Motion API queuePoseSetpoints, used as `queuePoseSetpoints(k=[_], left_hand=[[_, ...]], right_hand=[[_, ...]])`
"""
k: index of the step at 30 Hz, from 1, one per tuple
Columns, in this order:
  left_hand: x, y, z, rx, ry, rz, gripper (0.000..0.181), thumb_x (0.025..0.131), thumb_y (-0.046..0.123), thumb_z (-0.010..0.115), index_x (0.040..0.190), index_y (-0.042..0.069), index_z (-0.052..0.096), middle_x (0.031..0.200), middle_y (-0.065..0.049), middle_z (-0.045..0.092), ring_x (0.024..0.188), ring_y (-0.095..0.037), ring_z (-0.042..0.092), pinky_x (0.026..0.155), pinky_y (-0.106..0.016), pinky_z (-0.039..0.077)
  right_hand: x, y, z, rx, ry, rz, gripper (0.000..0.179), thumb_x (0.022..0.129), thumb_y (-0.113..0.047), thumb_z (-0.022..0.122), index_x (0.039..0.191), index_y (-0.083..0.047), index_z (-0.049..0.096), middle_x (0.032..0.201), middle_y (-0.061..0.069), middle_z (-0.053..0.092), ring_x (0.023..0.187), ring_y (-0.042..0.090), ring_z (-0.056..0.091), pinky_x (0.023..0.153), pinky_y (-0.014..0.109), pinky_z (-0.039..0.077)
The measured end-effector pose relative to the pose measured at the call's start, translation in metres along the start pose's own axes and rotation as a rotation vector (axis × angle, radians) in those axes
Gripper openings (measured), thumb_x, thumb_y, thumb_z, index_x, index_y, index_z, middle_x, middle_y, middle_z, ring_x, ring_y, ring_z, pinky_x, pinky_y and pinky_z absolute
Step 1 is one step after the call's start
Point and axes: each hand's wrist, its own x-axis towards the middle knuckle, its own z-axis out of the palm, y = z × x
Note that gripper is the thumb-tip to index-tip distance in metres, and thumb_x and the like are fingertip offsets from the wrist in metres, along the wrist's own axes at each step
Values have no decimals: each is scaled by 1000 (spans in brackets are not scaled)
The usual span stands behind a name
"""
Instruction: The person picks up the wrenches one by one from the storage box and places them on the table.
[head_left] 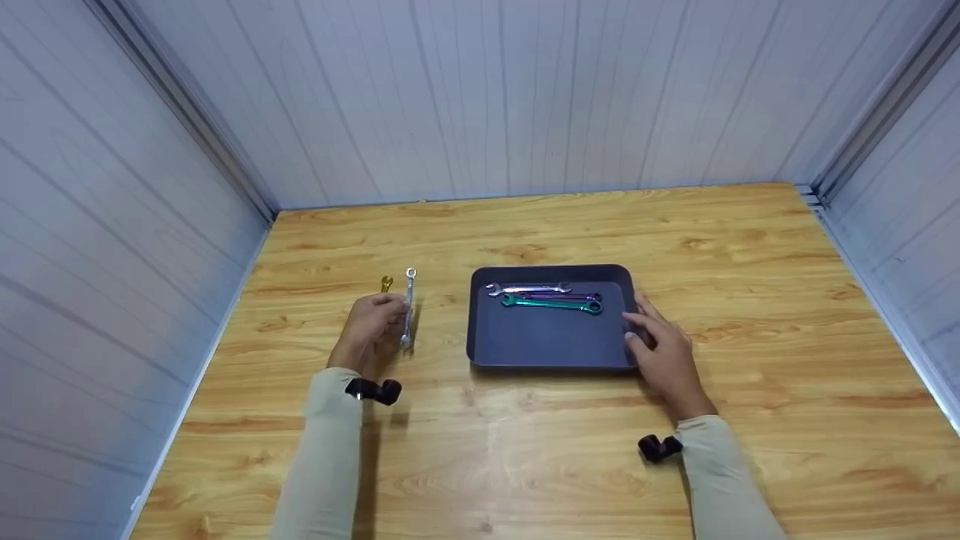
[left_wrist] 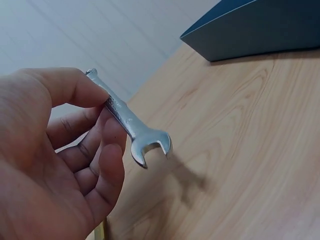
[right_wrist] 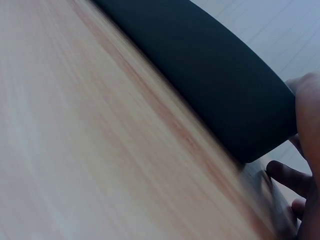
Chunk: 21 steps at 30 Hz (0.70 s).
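Observation:
Between thumb and fingers, my left hand pinches a silver combination wrench by its middle. Its open-ended jaw points down over the table in the left wrist view. Partly covered by that hand, a gold wrench lies on the table. My right hand grips the right rim of a dark grey tray, some fingers over the edge and others along the outside wall. Inside the tray, toward the back, are a silver wrench, a purple wrench and a green wrench, lying close together.
The wood-patterned table carries the tray near its middle. A white panel wall rises behind, with further panels on the left and right. Small black cameras sit on both wrists.

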Motion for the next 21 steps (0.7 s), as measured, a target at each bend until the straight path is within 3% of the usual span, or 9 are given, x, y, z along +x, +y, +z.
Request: queuePoseSetpoints(k=[8,15,21], left_hand=[[0,-3,-6,17,27,-13,21,95,9,66,113,-1,71,78,-2,60,66,-15,52,57,-28,42],[0,-3,-11,91,41,-32,23,95,12,68,115,2,71,103,-6,62,85,-17,56,68,-29,45],[0,-3,-15,119,50,-60,21,95,13,67,113,6,72,98,-7,63,79,-19,57,61,-28,44]], right_hand=[[0,-1,0,-1,-9,12,34,96,-11,64,130,-5,66,157,2,39,143,28,37,114,62,17],[0,0,0,6,-10,20,34,96,-10,64,130,-6,66,157,1,39,143,30,35,114,62,17],[-1,0,1,15,-1,-4,34,96,-9,65,130,-5,66,157,4,40,142,32,37,113,64,16]])
